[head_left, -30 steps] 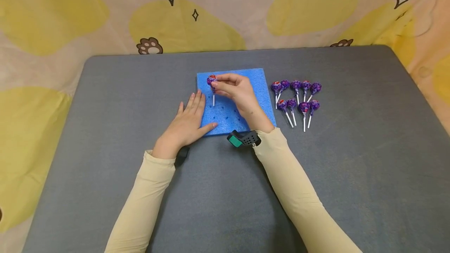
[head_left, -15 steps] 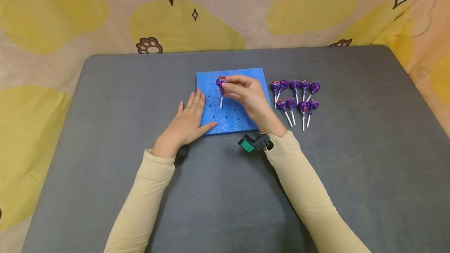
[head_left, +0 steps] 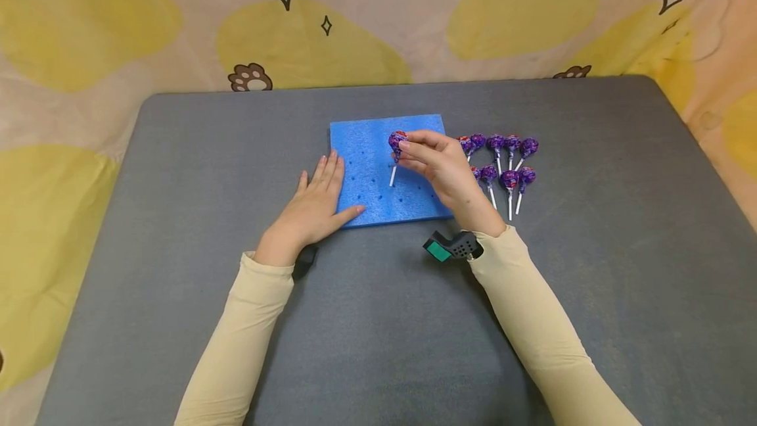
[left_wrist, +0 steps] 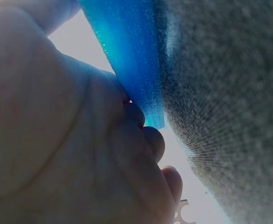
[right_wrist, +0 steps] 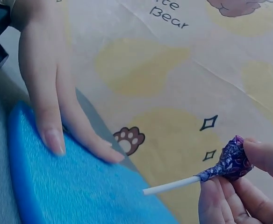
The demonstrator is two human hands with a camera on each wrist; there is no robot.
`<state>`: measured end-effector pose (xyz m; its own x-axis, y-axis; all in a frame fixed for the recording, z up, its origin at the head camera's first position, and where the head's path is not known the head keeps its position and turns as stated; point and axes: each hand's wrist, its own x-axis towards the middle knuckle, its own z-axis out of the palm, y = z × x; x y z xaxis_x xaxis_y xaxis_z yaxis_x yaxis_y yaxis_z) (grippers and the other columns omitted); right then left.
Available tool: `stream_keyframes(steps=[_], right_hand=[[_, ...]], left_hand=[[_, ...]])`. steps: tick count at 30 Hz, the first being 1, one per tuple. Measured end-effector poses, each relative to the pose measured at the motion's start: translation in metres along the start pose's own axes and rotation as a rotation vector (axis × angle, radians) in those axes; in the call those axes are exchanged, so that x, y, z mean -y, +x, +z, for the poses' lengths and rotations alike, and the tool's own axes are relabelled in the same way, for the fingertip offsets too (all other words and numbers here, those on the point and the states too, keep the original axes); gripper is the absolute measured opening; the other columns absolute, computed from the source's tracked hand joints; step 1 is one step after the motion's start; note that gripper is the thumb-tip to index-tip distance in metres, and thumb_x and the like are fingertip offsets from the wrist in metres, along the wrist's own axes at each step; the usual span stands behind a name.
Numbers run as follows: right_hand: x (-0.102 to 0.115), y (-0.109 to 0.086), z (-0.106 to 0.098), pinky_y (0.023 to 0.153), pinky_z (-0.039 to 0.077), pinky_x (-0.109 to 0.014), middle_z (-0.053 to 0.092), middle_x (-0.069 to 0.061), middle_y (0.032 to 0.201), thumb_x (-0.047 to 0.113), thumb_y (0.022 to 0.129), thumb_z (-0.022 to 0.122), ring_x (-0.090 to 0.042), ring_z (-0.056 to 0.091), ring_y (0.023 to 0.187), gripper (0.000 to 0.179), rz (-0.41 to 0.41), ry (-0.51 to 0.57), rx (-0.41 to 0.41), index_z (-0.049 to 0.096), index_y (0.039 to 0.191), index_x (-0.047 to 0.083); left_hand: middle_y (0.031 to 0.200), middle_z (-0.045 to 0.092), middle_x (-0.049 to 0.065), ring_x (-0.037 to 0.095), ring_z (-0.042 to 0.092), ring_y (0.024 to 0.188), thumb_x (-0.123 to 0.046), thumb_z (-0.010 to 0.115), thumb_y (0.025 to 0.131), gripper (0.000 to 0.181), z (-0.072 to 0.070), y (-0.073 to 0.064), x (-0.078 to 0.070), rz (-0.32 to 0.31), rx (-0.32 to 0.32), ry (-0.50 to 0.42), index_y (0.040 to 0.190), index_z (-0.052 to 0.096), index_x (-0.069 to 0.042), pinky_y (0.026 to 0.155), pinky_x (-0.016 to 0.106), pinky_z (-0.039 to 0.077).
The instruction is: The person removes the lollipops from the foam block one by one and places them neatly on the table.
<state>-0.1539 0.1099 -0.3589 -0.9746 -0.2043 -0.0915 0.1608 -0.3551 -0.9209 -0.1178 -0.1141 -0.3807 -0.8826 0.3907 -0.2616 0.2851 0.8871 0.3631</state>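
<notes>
Between thumb and fingers, my right hand [head_left: 440, 166] pinches a purple-wrapped lollipop [head_left: 397, 142] by its head, the white stick slanting down over a blue foam board [head_left: 378, 212]. In the right wrist view the lollipop [right_wrist: 232, 161] shows its bare stick, whose tip hangs apart from the foam. My left hand [head_left: 313, 209] rests flat with straight fingers along the board's left edge, thumb near the front corner. Small holes dot the board's top. In the left wrist view the fingertips [left_wrist: 154, 142] touch the side of the foam.
Right of the board lie several purple lollipops [head_left: 510, 180] in two loose rows on the grey table [head_left: 621, 248]; my right hand partly hides the leftmost ones. A patterned cloth [head_left: 367, 38] hangs behind the table's far edge.
My right hand has moved to the right across the board with the lollipop, now partly covering the nearest loose lollipops. The lollipop's stick has tilted a little. My left hand has stayed in place.
</notes>
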Motion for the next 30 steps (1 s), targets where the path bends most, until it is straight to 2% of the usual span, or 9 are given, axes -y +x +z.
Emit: stream_keyframes(steps=[5, 12, 30], right_hand=[[0.002, -0.006, -0.011, 0.075, 0.054, -0.030, 0.066, -0.006, 0.084, -0.007, 0.089, 0.057, -0.017, 0.066, 0.073, 0.020, 0.006, 0.012, 0.011, 0.070, 0.084, 0.007], [0.005, -0.010, -0.027, 0.073, 0.054, -0.028, 0.067, -0.005, 0.081, -0.008, 0.090, 0.054, -0.017, 0.067, 0.073, 0.022, 0.008, 0.049, -0.012, 0.069, 0.083, 0.007], [0.018, -0.011, -0.049, 0.074, 0.054, -0.028, 0.069, -0.006, 0.080, -0.005, 0.092, 0.053, -0.018, 0.067, 0.072, 0.019, -0.039, 0.126, -0.023, 0.068, 0.084, 0.004]], left_hand=[[0.156, -0.013, 0.012, 0.026, -0.012, 0.142, -0.055, 0.045, 0.094, 0.092, 0.000, -0.001, 0.001, 0.011, -0.007, 0.000, 0.149, -0.004, -0.001, 0.111, 0.052, -0.003], [0.156, -0.014, 0.011, 0.026, -0.013, 0.142, -0.055, 0.045, 0.094, 0.092, 0.001, -0.001, 0.000, 0.024, -0.007, -0.008, 0.149, -0.004, -0.001, 0.111, 0.053, -0.003], [0.156, -0.014, 0.012, 0.026, -0.013, 0.142, -0.054, 0.044, 0.094, 0.091, 0.003, 0.000, 0.002, 0.034, -0.015, -0.005, 0.149, -0.004, 0.000, 0.111, 0.053, -0.002]])
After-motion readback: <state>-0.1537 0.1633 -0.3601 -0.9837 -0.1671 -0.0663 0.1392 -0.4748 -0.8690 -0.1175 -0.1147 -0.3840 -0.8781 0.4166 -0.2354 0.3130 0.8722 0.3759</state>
